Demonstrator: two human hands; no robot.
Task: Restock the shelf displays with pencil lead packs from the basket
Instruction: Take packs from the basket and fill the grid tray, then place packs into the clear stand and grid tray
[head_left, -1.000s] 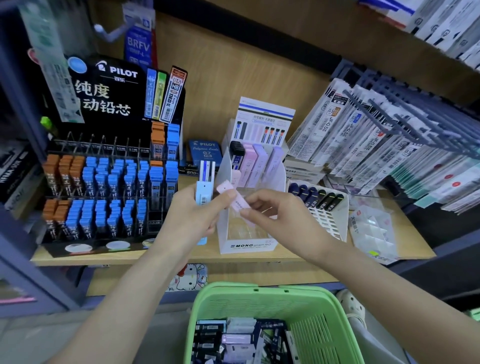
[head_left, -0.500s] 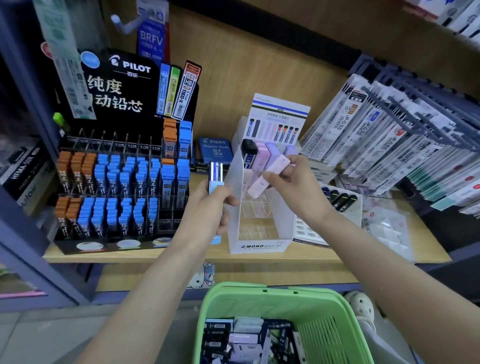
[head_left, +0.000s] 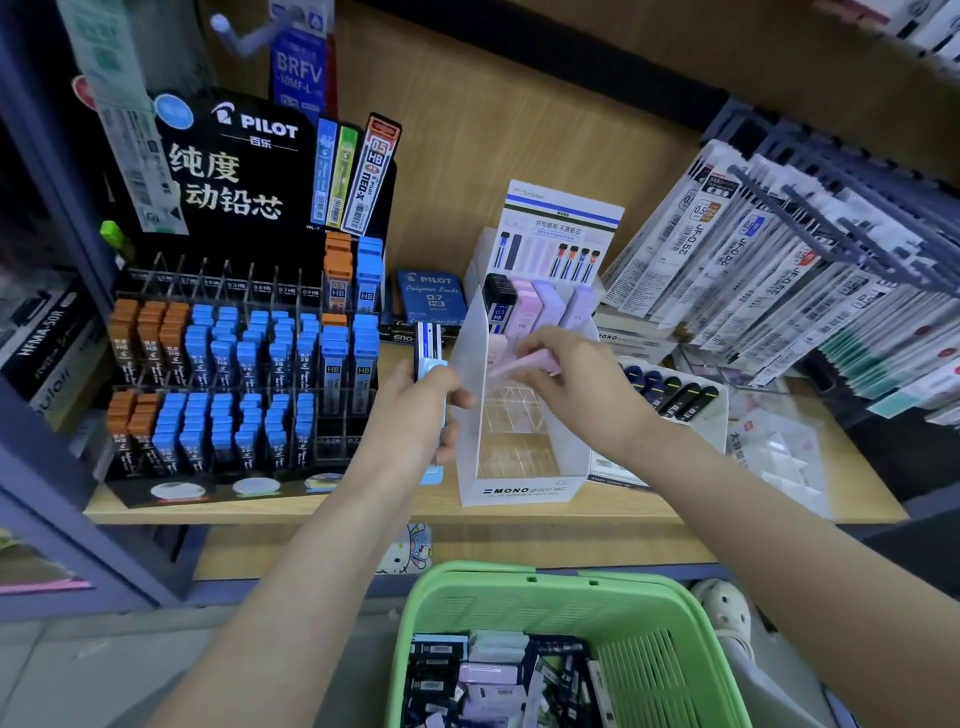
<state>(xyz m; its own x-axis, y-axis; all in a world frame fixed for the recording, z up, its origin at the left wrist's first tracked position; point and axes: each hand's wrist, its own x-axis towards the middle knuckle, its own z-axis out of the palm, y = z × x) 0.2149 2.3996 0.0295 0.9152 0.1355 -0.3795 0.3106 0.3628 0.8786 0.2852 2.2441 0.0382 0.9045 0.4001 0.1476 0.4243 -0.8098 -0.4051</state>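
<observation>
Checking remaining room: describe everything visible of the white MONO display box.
The white MONO display box stands upright on the wooden shelf: translucent plastic-looking walls, clear grid inside, front cells empty. Its back row holds a black pack and pastel packs below a printed header card. The right hand holds a pink pack over it; the left hand is at its left wall.
</observation>
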